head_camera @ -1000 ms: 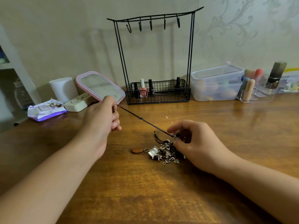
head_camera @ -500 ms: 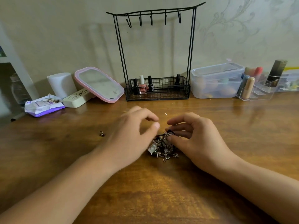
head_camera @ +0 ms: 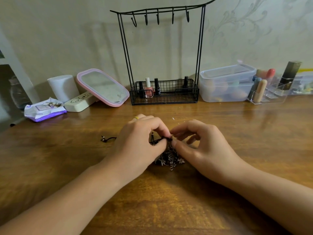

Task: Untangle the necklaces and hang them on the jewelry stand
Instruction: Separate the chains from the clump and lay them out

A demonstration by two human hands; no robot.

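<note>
Both hands together at the middle of the wooden table (head_camera: 220, 126), over a dark tangle of necklaces (head_camera: 169, 160) lying on the wood. Left hand (head_camera: 140, 141) curled, thumb and forefinger pinching a black cord (head_camera: 158, 139) at the top of the tangle; a yellow ring (head_camera: 136, 118) on one far finger. Right hand (head_camera: 201, 145) curled as well, thumb and forefinger pinched on the same knot just right of the left fingertips, the two pinches nearly touching. Metal charms and clasps spilling out at the near edge of the tangle, between the two wrists. Loose end of the cord (head_camera: 108, 138) trailing left from under the left hand, tipped with small beads, flat on the table. Far behind, against the wall, black wire jewelry stand (head_camera: 162, 48) upright, five hooks on its top bar all bare, nail polish bottles (head_camera: 149, 88) standing in its basket base. Left of the stand, pink-rimmed mirror (head_camera: 103, 87) tilted back, resting on a cream case (head_camera: 79, 102); further left a white roll (head_camera: 62, 87) and a purple-and-white packet (head_camera: 44, 111). Right of the stand, lidded clear plastic box (head_camera: 227, 83), then a clear organiser (head_camera: 271, 94) with tubes and a dark bottle standing in it.
</note>
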